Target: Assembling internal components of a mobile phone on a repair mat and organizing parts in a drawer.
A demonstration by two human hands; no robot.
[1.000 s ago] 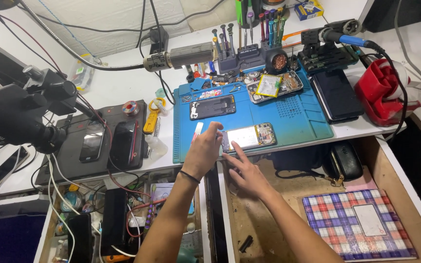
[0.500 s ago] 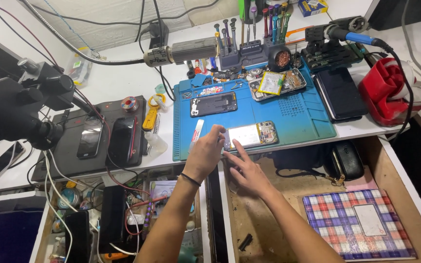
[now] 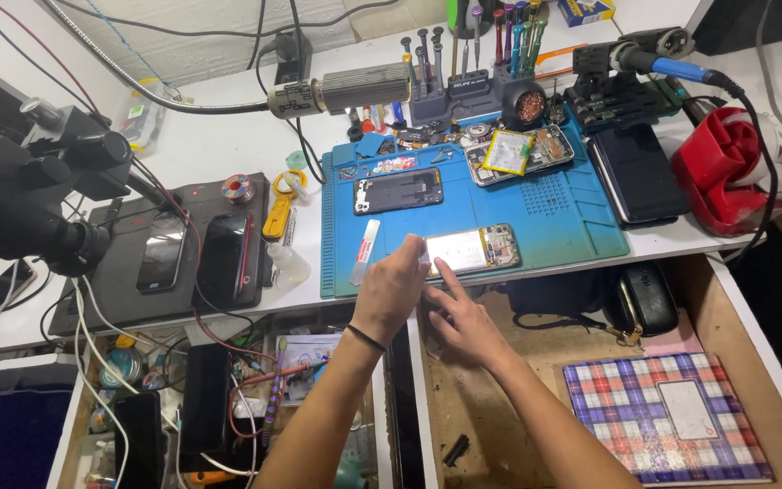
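Both hands at the opened phone, front edge of mat.

I see my left hand (image 3: 394,288) curled, fingertips pinching at the left end of the opened smartphone with pale battery (image 3: 471,249); right hand (image 3: 460,312) half-open, forefinger touching it. Phone lies flat on the blue silicone work mat (image 3: 572,217), white plastic strip (image 3: 366,252) just left.

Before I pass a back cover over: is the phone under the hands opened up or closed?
Opened. The phone lies flat on the blue mat, its battery and circuit board showing; both hands' fingertips rest at its left end.
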